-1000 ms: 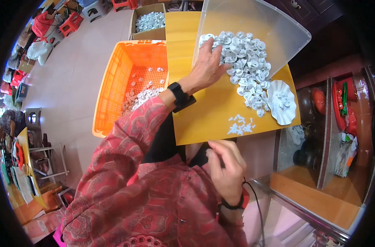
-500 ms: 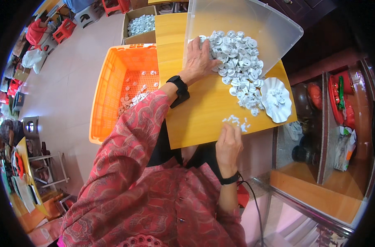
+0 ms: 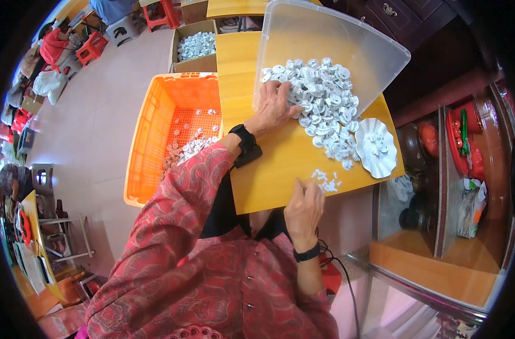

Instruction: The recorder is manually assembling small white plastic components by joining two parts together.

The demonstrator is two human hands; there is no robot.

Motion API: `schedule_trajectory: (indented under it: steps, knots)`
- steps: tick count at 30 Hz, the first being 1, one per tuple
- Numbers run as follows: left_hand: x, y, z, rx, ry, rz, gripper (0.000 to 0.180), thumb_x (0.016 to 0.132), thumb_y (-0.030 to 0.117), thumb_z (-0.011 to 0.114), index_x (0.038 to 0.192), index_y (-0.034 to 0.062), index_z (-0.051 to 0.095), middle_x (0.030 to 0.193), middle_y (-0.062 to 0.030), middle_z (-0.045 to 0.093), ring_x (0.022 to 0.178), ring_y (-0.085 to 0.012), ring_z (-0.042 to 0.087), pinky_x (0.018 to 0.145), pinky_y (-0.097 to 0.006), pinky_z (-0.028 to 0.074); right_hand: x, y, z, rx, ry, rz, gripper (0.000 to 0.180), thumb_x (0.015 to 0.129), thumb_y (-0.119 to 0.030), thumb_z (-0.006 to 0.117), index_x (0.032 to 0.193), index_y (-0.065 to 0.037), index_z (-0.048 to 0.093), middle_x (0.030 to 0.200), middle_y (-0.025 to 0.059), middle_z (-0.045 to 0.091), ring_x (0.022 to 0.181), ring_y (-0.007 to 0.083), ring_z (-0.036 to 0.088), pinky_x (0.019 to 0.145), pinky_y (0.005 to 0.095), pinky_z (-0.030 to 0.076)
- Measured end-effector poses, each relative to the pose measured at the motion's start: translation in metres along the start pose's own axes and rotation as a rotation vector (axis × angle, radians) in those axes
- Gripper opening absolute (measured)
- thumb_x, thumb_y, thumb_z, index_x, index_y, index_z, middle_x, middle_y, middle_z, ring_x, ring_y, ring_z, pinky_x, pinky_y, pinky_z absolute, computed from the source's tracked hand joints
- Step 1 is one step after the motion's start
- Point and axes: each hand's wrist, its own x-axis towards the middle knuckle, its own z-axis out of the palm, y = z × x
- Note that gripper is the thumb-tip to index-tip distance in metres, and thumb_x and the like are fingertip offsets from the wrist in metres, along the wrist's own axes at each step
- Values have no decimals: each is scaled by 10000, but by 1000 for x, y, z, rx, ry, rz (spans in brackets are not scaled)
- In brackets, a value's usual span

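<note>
The left hand [image 3: 277, 107] lies palm down, fingers spread, on the near edge of a heap of small white round parts [image 3: 322, 99]. The fingertips touch the parts, but whether any piece is pinched under them cannot be told. A dark watch [image 3: 245, 142] sits on that wrist, above a red patterned sleeve [image 3: 178, 192].

The heap spills out from the hand onto a yellow tabletop [image 3: 280, 164], running from the mouth of a tipped clear plastic bin [image 3: 325, 45] that stands just beyond the hand. At the far end of the spill, to the right of the hand, lies a white frilled disc [image 3: 376, 147] with a few parts on it.

The right hand [image 3: 304, 209] rests at the table's near edge, fingers curled loosely, its tips just short of a small scatter of tiny white bits [image 3: 326, 181]. It appears to hold nothing, though the palm is hidden. A black band [image 3: 306, 254] circles that wrist.

Left of the left forearm, below table level, stands an orange crate [image 3: 156, 130] with some white parts scattered on its perforated floor. Beyond the crate sits a cardboard box [image 3: 195, 48] filled with more white parts. To the right of the table is a dark wooden shelf [image 3: 455, 169] holding red and green things.
</note>
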Motion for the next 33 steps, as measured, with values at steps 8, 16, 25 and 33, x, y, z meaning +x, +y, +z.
schedule_trajectory:
  steps: [8,16,25,33]
  knots:
    - [-13,11,-10,-37,-112,33,660,804,239,791,1322,-30,484,1255,-267,482,1159,-440,467,1023,-487,407,-9,-12,-9,34,-34,2,305,818,-19,630,1118,36,629,1010,119,562,932,297,558,784,421,412]
    - [-34,21,-24,-166,-199,236,545,784,169,780,1212,-47,522,1205,-241,489,1119,-401,482,975,-455,442,-17,-14,-8,70,-14,35,267,832,-20,625,1096,-8,661,1039,104,584,964,295,569,804,420,422]
    - [-70,35,-34,-331,-269,215,461,837,97,720,1230,-36,520,1206,-221,494,1115,-390,490,978,-423,447,-23,-5,-5,247,75,153,261,850,16,595,1092,-43,674,1076,125,638,1006,323,612,878,424,449]
    - [-88,43,-58,-470,-337,116,383,941,87,592,1298,-23,508,1332,-218,478,1226,-374,495,1037,-410,443,-22,-5,-17,190,-42,41,314,808,40,604,1116,24,658,1113,135,592,1041,321,575,882,442,443]
